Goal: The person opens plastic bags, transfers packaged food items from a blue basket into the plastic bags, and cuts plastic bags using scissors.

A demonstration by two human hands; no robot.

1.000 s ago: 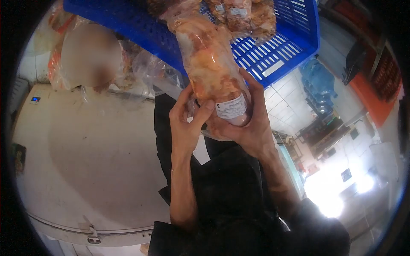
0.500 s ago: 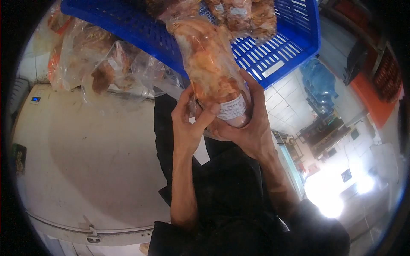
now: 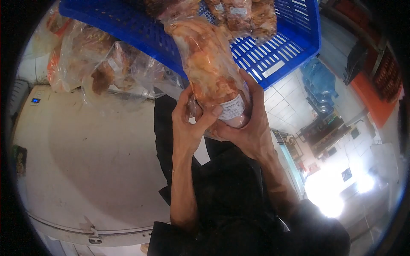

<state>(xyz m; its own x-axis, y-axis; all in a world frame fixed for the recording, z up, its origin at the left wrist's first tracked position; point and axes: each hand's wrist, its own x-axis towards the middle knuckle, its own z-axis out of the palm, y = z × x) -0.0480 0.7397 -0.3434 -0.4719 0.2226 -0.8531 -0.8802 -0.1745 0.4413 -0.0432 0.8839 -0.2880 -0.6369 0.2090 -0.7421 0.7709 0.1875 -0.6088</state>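
Observation:
Between my two hands is a clear plastic bag of meat [image 3: 207, 64], orange-brown and pale, tilted with its far end over the blue crate's near side. A white printed label [image 3: 231, 107] sits on its lower end. My left hand [image 3: 190, 117] is closed on the bag's left side, its thumb against the label's edge. My right hand [image 3: 250, 117] wraps the lower right side, fingers along the bag and thumb beneath the label. Both hands' fingertips behind the bag are hidden. Beyond lies the blue plastic crate [image 3: 294, 53] with several labelled meat packs [image 3: 239, 17] in it.
On the left stands a white chest freezer [image 3: 89, 158] with a latch [image 3: 95, 235] at its edge. Large plastic bags of meat [image 3: 106, 64] rest at its far end. Blue plastic-wrapped items [image 3: 319, 85] are at the right, above a tiled floor [image 3: 284, 100].
The bag of meat has turned very slightly in my hands, its upper end shifting a little left. Otherwise the hands and surroundings look the same.

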